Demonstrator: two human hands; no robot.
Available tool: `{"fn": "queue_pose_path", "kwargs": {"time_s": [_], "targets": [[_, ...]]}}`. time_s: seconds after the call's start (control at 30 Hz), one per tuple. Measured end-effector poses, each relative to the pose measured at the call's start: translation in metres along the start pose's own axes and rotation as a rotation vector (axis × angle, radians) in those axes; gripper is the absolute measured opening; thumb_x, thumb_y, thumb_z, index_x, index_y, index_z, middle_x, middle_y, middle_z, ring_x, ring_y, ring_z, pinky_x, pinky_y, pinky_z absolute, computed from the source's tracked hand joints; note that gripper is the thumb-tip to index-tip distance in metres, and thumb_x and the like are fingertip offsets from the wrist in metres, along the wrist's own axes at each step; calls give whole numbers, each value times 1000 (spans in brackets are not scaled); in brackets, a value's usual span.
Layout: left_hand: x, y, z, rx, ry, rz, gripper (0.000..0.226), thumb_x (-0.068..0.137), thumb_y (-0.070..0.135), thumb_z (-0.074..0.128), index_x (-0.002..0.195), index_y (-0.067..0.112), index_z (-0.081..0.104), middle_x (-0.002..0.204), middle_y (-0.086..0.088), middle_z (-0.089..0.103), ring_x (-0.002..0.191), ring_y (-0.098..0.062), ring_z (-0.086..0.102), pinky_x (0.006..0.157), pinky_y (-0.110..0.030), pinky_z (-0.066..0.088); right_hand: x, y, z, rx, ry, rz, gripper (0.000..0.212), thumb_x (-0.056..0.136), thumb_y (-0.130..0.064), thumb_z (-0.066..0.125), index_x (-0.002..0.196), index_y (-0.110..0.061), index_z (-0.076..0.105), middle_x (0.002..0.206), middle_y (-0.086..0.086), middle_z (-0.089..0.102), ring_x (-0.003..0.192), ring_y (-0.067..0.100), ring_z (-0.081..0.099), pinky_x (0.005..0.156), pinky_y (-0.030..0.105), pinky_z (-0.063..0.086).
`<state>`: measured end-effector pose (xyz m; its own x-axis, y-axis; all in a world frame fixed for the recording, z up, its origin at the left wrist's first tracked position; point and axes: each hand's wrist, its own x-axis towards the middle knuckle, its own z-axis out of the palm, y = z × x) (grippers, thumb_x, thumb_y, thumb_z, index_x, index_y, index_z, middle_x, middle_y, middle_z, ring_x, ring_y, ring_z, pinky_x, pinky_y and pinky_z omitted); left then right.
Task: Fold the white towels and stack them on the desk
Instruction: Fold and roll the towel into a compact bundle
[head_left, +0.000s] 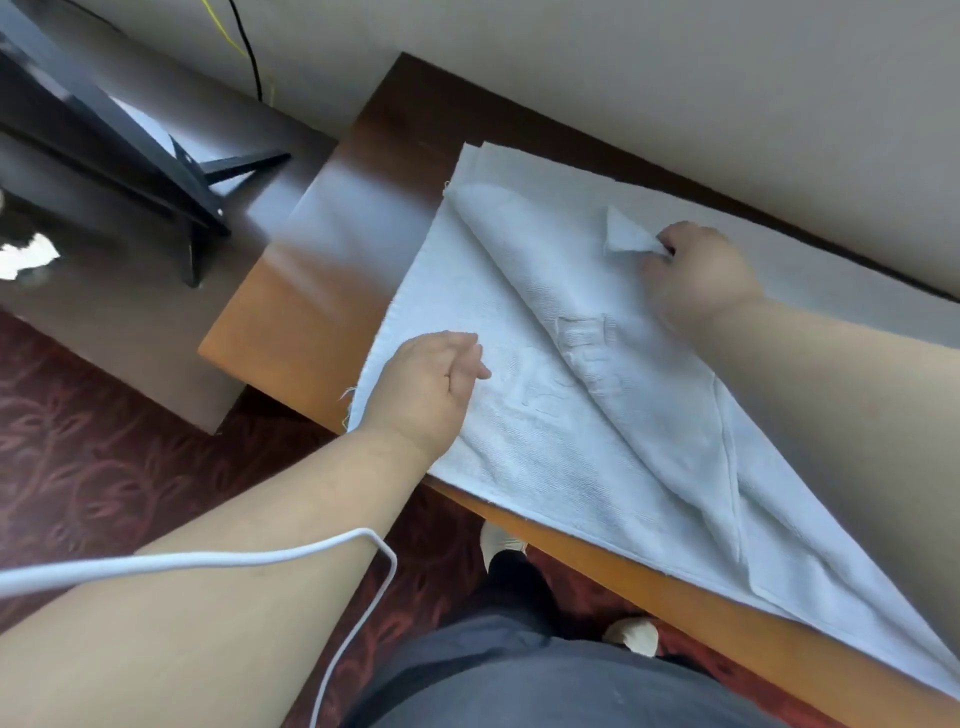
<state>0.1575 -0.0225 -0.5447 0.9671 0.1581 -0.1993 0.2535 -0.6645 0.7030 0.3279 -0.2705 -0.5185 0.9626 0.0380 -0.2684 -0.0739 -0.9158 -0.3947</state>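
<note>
A white towel (524, 447) lies spread over the wooden desk (311, 291), its near edge hanging past the desk front. One part is folded diagonally across the middle, forming a raised ridge. My right hand (696, 275) pinches a towel corner near the wall side, the corner sticking up as a small triangle. My left hand (426, 384) rests on the towel near its left edge; its fingers are mostly hidden, so the grasp is unclear. A second white layer shows beneath, along the far edge.
A lower dark table (171, 260) stands to the left with a black monitor stand (197, 208) on it. A wall runs behind the desk. A white cable (260, 558) crosses my left forearm. Red patterned carpet and my feet lie below.
</note>
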Motion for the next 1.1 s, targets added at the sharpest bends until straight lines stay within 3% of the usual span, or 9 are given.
{"fn": "queue_pose_path", "kwargs": {"time_s": [0.1,0.23,0.4,0.47,0.6,0.67,0.87,1.03,1.1], "targets": [[3,14,-16,-280,110,-260,39,89,42,29,86,39,68,107,20,65,100,6,57,87,-18,41,-23,-30,-7,92,128,-102,29,96,-38,39,80,-15,49,70,4,49,72,31,50,55,33,28],[20,22,-41,-748,112,-589,34,96,29,34,114,28,62,96,5,73,79,-15,72,69,-34,57,-83,-83,-7,158,156,-427,34,97,-38,40,75,-13,47,63,-3,45,64,18,39,58,36,19],[36,15,-79,-990,-306,-757,83,86,80,28,119,12,65,109,-12,72,95,-30,71,81,-40,56,-141,-130,24,112,-127,-719,29,101,-40,38,84,-25,56,78,-10,49,75,9,46,65,30,35],[41,9,-91,-922,-373,-740,81,88,76,35,115,7,68,107,-14,72,95,-30,71,84,-39,56,-152,-138,44,13,-274,-749,33,102,-42,37,97,-23,63,89,-4,54,83,18,57,72,35,46],[42,-6,-92,-551,-183,-664,17,95,25,60,88,13,70,77,-8,67,50,-18,61,51,-25,49,-159,-144,81,-141,-397,-768,33,105,-39,35,106,-20,62,96,-1,51,87,28,61,75,40,51],[42,-19,-85,-338,-134,-621,24,94,18,57,74,17,70,72,-6,67,54,-19,57,59,-29,50,-156,-143,94,-183,-437,-734,29,105,-36,36,104,-20,60,94,0,49,86,28,60,75,40,51],[29,-36,-61,87,-52,-459,27,89,53,55,103,30,51,84,12,59,78,-9,59,61,-27,40,-143,-127,100,-73,-655,-614,29,100,-30,46,123,-31,62,117,-1,60,110,24,58,96,35,46],[0,-43,-48,150,9,-358,38,87,45,65,116,32,44,98,10,55,79,-13,58,68,-34,49,-68,-68,38,113,29,-330,46,90,-37,58,132,-19,59,131,10,58,125,30,49,107,38,37],[-9,-43,-44,178,67,-339,39,88,45,63,120,31,45,108,6,50,82,-16,56,71,-35,47,-34,-42,16,5,-9,-82,65,87,-45,61,145,-21,43,147,8,43,136,31,35,112,44,32]]}}
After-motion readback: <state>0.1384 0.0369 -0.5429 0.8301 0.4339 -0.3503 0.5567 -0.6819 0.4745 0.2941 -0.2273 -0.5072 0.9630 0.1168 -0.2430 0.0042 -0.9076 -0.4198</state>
